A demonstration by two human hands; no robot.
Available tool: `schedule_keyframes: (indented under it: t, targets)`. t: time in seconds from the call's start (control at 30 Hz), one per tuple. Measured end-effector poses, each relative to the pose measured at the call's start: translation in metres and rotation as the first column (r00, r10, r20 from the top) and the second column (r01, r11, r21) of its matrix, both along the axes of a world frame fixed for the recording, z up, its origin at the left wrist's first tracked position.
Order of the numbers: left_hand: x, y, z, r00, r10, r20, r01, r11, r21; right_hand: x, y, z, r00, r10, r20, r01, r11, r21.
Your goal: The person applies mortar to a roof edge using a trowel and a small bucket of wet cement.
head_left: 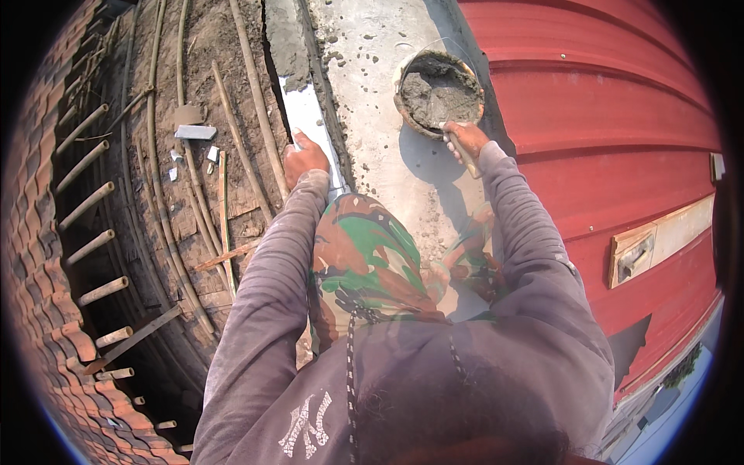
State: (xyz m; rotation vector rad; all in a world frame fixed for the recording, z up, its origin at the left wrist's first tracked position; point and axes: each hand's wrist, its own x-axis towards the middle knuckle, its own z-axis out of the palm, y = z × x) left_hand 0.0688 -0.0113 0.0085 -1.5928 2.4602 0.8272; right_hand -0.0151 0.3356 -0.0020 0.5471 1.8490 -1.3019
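My right hand (467, 141) is closed round the wooden handle (466, 157) of a tool, probably a trowel, whose working end is hidden at the bucket. It is at the near rim of a round bucket (403, 112) holding wet grey mortar (453, 101). My left hand (306, 159) is curled over the left edge of a long white slab (308, 112), thumb pointing forward. Wet mortar (291, 35) covers the surface beyond the slab, and a ridge of mortar (332, 116) runs along its right side.
A grey concrete ledge (368, 77) spattered with mortar runs ahead. Red metal sheeting (581, 101) rises on the right, with a wooden plank (666, 236) on it. Bamboo poles (252, 74), broken tile pieces (195, 132) and orange roof tiles (50, 271) lie on the left, beside dark gaps.
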Motion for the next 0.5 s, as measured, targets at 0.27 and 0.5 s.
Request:
schedule_keyframes:
  t: [0.27,0.5]
  targets:
    - [-0.004,0.004,0.006,1.0,-0.015,-0.014,0.016,0.997,0.076,0.061,-0.013,0.007,0.941,-0.32,-0.111,0.298,0.938,-0.177]
    - [-0.004,0.001,0.003,0.999,-0.029,0.019,0.028,0.998,0.05,0.143,-0.083,-0.004,0.705,-0.303,-0.641,0.319,0.943,-0.096]
